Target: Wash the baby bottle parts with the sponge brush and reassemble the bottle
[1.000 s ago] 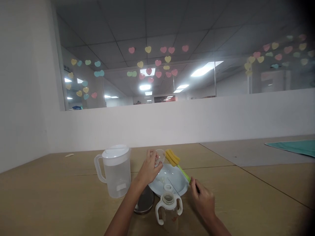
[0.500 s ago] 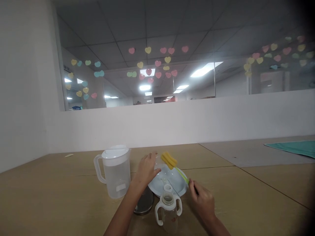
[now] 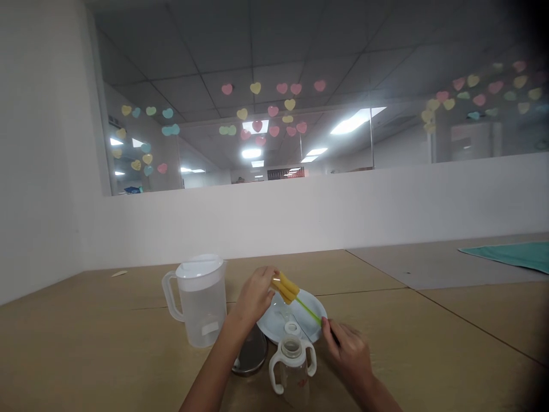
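Observation:
My right hand [image 3: 349, 346] is closed around the green handle of a bottle brush [image 3: 288, 288] with a yellow sponge head. In my left hand [image 3: 257, 294] is a clear plastic cap, mostly hidden by the fingers, with the sponge head at its mouth and seemingly partly inside. Both are held above a white bowl [image 3: 315, 309], where small clear parts lie. Nearer to me stands an uncapped baby bottle [image 3: 295, 366] with two white side handles. A small white ring-shaped part [image 3: 292, 328] shows just behind its mouth.
A lidded plastic pitcher [image 3: 202, 300] of clear liquid stands left of my left hand. Partly under my left forearm lies a dark round metal-rimmed dish [image 3: 251, 352]. A green cloth [image 3: 510, 256] is at the far right, and a wall with a window [image 3: 274, 137] rises behind the table.
The brush has moved left and slightly down, bringing its sponge head into the cap's mouth at my left hand. My right hand has shifted a little left with it.

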Demonstrator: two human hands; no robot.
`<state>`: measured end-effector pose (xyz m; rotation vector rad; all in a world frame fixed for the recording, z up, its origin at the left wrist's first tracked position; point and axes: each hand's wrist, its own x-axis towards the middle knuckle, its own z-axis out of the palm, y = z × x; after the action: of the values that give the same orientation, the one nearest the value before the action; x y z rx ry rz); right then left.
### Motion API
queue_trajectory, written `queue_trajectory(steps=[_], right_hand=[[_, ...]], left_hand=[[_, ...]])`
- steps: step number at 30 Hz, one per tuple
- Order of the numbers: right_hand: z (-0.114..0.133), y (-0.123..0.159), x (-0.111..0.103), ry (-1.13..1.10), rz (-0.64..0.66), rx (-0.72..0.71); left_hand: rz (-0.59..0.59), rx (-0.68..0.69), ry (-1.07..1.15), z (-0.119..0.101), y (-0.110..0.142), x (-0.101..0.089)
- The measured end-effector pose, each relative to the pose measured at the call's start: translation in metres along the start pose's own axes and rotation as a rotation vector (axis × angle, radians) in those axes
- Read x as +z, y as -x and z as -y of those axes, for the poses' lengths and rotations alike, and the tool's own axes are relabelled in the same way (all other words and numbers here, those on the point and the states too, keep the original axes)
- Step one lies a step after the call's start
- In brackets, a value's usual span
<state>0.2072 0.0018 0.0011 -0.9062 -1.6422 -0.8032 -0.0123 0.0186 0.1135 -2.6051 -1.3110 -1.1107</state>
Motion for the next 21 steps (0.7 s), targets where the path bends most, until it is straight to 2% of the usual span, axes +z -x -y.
queue_trajectory(steps=[5, 12, 15, 21], right_hand=[[0.0, 0.001, 0.0, 0.008, 0.011, -0.002], [-0.001, 0.002, 0.001, 0.082, -0.007, -0.022], [0.0, 0.001, -0.001, 0.106, -0.042, -0.015], [0.006, -0.002, -0.004, 0.066, -0.067, -0.012]], left_hand=[[0.041, 0.133, 0.099, -0.007, 0.001, 0.0], [0.162, 0.151, 0.091, -0.013, 0.006, -0.008], [0.164, 0.109, 0.148, -0.017, 0.008, -0.013], [0.113, -0.079, 0.215, -0.025, 0.006, -0.011]])
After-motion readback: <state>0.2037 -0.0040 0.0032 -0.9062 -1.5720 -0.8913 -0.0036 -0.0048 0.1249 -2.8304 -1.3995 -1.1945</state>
